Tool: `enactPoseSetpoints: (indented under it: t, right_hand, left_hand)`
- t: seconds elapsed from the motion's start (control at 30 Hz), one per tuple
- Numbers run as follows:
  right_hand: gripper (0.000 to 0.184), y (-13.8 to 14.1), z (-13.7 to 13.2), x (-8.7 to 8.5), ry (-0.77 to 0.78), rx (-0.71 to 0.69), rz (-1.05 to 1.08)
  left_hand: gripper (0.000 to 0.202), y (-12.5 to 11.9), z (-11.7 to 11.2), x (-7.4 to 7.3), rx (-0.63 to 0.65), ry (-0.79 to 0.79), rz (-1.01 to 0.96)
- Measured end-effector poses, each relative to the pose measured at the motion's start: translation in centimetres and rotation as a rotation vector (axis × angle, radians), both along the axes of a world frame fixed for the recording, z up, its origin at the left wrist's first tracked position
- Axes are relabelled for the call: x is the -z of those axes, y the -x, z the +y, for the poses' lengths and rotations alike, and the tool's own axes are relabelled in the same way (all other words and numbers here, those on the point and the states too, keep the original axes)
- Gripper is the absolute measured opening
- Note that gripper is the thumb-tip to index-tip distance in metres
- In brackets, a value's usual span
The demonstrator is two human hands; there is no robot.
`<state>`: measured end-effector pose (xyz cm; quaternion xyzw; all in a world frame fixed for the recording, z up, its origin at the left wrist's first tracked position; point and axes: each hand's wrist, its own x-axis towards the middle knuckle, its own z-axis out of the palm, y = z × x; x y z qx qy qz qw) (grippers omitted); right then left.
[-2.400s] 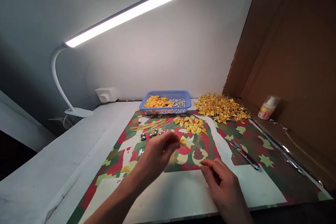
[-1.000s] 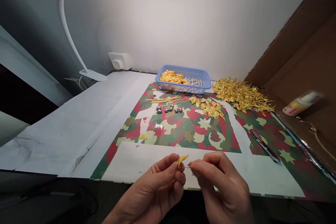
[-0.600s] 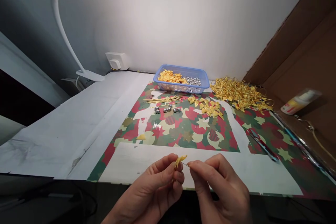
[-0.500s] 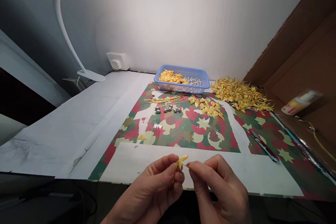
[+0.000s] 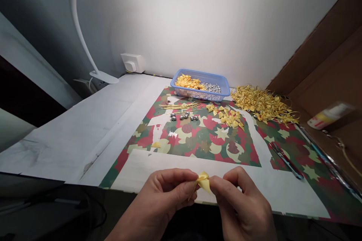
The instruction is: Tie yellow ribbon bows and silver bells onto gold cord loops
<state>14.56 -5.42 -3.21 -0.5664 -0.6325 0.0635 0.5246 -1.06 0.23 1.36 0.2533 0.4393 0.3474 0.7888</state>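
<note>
A small yellow ribbon bow [image 5: 204, 182] is pinched between both hands at the near edge of the table. My left hand [image 5: 166, 196] has its fingers curled and grips the bow's left side. My right hand [image 5: 240, 203] is closed too, thumb and forefinger pressed on the bow's right side. Earlier frames show a thin wire in the right fingers; it is hidden now. Farther back lie loose yellow bows [image 5: 226, 116], several silver bells [image 5: 183, 116] and thin gold strips [image 5: 179, 105].
A blue basket [image 5: 223, 96] with yellow bows and silver beads stands at the back. A heap of gold ribbon pieces [image 5: 263, 103] lies to its right. Tweezers [image 5: 285, 160] rest on the patterned mat [image 5: 198, 147]. A glue bottle [image 5: 328, 115] lies by the cardboard wall. A lamp base [image 5: 103, 77] stands left.
Both hands came back from the mat to the table's near edge with one bow. In the last half second they closed together, and the bow now lies flatter between the fingertips.
</note>
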Motion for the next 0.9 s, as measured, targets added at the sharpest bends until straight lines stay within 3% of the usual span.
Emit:
enactPoseSetpoints:
  t: [0.17, 0.57, 0.9]
  right_hand:
    - [0.026, -0.3, 0.1, 0.4, 0.016, -0.042, 0.049]
    - [0.014, 0.7, -0.5, 2.0, 0.157, -0.096, 0.439]
    - [0.018, 0.3, -0.5, 3.1, 0.121, -0.167, 0.47]
  left_hand:
    - [0.007, 0.4, 0.1, 0.3, 0.072, -0.108, 0.111]
    - [0.017, 0.4, 0.2, 0.7, 0.142, 0.066, -0.081]
    - [0.016, 0.5, 0.1, 0.3, 0.188, 0.043, -0.073]
